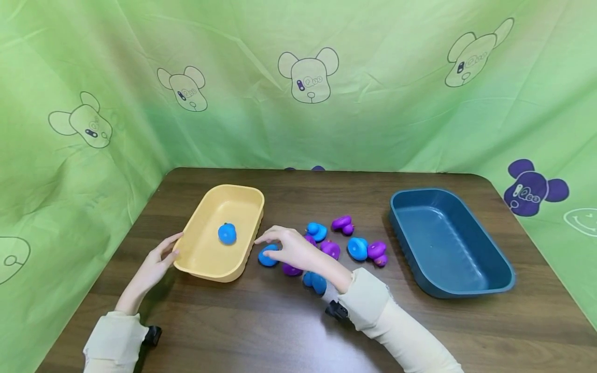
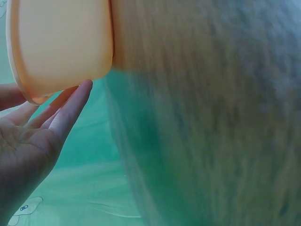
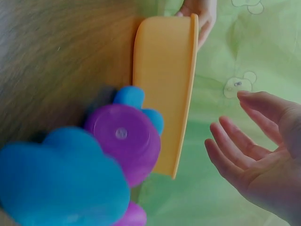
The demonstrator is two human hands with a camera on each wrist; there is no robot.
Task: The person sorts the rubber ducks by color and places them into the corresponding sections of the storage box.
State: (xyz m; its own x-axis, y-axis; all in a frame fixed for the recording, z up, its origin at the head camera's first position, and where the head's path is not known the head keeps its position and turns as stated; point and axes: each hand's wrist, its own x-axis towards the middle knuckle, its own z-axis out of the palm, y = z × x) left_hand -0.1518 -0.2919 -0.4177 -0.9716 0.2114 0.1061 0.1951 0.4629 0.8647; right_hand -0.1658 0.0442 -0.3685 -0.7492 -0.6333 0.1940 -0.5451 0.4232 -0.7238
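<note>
My left hand (image 1: 154,264) holds the near left rim of a yellow tray (image 1: 191,248), thumb at the rim and fingers along the outer wall in the left wrist view. A single blue rubber duck (image 1: 227,233) lies inside this tray. Between the tray and the cluster of toys, my right hand (image 1: 294,249) hovers with fingers spread apart and nothing between them. Under and around it lie several blue and purple rubber ducks, among them a blue duck (image 1: 268,256) near the tray and a purple duck (image 3: 123,141). The hand and wrist partly cover some ducks in the head view.
A dark blue tray (image 1: 452,248) stands on the right of the brown wooden table (image 1: 242,326). Left of it, a purple duck (image 1: 377,253) lies against a blue duck (image 1: 357,249). A green patterned cloth (image 1: 373,124) hangs behind the table and along its sides.
</note>
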